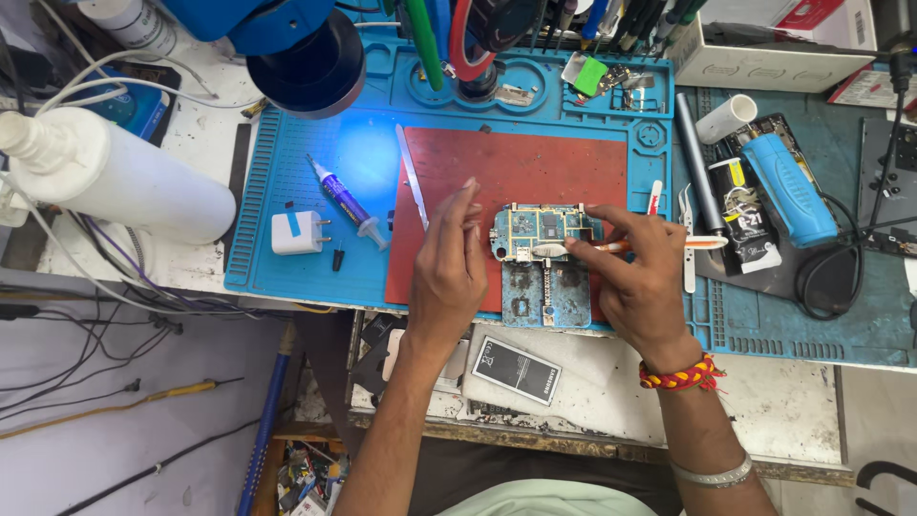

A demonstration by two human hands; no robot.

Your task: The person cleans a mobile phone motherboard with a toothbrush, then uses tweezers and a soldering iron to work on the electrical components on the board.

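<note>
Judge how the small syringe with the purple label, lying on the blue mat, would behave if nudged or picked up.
The syringe looks slim and plastic, so probably light and stiff. Its round barrel might roll on the blue mat, though the finger flange would likely stop it. The thin tip could bend or leak if pressed.

A blue-green circuit board [544, 232] with rusty speckling is being shown on a red pad [521, 172], itself laid on a bright blue ribbed mat [315, 268]. An orange-and-white tool [669, 245] is being seen. A red-and-yellow woven band [680, 374] is being worn on the wrist.
</note>
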